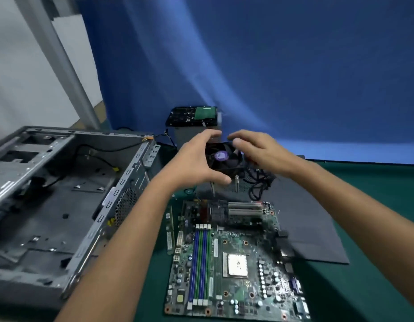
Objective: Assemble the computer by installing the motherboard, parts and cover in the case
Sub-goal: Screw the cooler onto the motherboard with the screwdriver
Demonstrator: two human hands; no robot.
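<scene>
Here, both hands are raised over the far side of the bench (375,228) and share one load, a black cooler fan (221,158) with a purple hub label. The left hand (196,159) curls round the fan's left side, thumb under its near edge. The right hand (259,152) hooks its fingers over the top right edge, though blur hides the exact contact there. Metal posts hang below the fan, clear of everything beneath.

The motherboard (231,259) lies flat on the bench nearer the person, its bare square processor showing near the middle and blue and green memory slots to the left. Its right edge overlaps a dark grey flat panel (306,217). A memory stick (170,231) lies just beside the board's left edge. The open case (62,194) sits on its side to the left. Behind the hands are a tangle of black cables (259,182) and, further back, a hard drive (193,116) atop a grey box.
</scene>
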